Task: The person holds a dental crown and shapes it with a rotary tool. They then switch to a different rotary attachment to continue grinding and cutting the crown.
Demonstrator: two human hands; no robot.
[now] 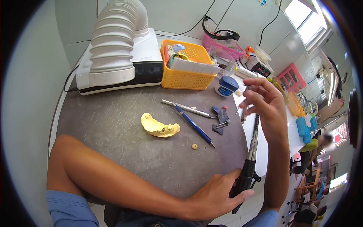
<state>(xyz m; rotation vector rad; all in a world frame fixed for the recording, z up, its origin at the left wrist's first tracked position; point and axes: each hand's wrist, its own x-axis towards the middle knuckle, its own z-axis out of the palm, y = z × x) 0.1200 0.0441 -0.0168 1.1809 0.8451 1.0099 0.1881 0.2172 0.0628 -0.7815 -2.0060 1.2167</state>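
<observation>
My left hand (pixel 217 195) is closed around a black rotary handpiece (pixel 246 172) with a metal neck, at the table's near right edge. My right hand (pixel 266 104) is raised above the handpiece's cord end, fingers curled and tips close together; a thin, small thing seems to be at the fingertips, too small to name. On the table lie a yellow dental cast (pixel 159 128), a blue mechanical pencil (pixel 194 125), a silver metal instrument (pixel 185 108) and a small cream tooth-like crown (pixel 194 146). Dark scraps (pixel 222 115) and a small bur (pixel 223 123) sit nearer the right hand.
A white unit (pixel 147 47) with a thick ribbed hose (pixel 111 45) stands at the back left. Beside it are a yellow basket (pixel 189 79) of papers and a blue-lidded jar (pixel 227 86). Pink bins (pixel 292 77) stand farther right. Other people sit in the room behind.
</observation>
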